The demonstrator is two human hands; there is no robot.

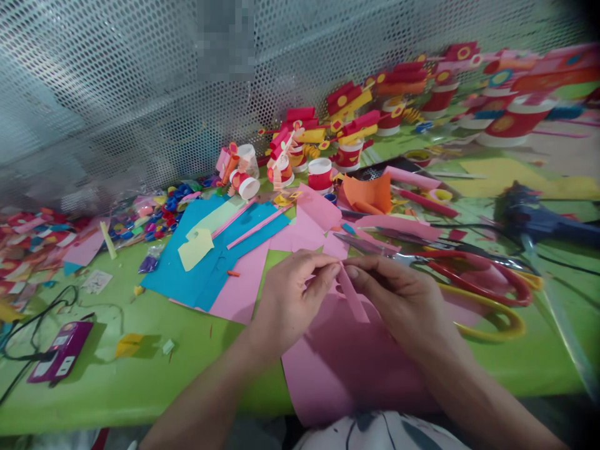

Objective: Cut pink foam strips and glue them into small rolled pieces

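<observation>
Between my two hands is a narrow pink paper strip point(355, 299), its free end hanging down toward me. My left hand point(293, 290) pinches the strip's upper end between thumb and forefinger. From the other side, my right hand point(398, 297) pinches it close to the same spot, so the fingertips almost meet. Beneath them a large pink paper sheet point(323, 369) lies on the green table and reaches past its front edge. Scissors with red handles point(509, 275) and scissors with yellow handles point(513, 326) lie just right of my right hand.
Blue paper point(187, 281) lies at left, a purple device point(60, 353) with a cable nearer the corner. Red paper cups point(320, 175) with rolled-paper decorations line the back before a perforated metal panel point(140, 94). A dark glue gun point(539, 215) sits at right, slightly blurred.
</observation>
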